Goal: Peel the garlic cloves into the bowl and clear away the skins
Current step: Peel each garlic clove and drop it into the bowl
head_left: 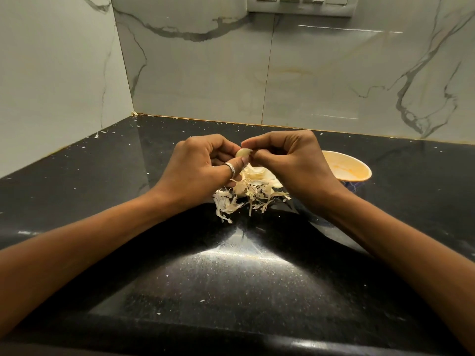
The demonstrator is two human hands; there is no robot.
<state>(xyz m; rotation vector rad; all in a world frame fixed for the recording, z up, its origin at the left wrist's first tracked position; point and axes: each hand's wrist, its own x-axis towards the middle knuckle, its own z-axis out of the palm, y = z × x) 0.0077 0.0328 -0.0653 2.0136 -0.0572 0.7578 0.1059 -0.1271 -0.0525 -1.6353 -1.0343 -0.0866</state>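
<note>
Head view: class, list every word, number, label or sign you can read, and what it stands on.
None: no readable text anywhere. The switch panel, bowl, ring, counter and marble wall show no letters, numbers or marks.

Views: one. Head camera, wide-angle, worn by the person. Faces forward and down over the dark surface (231,278) toward the marble wall (308,73), which fills the upper half of the frame. Close range: forearms enter from the lower corners, and the left hand (203,160) and right hand (288,160) meet at frame centre. The wall corner (133,113) sits upper left.
</note>
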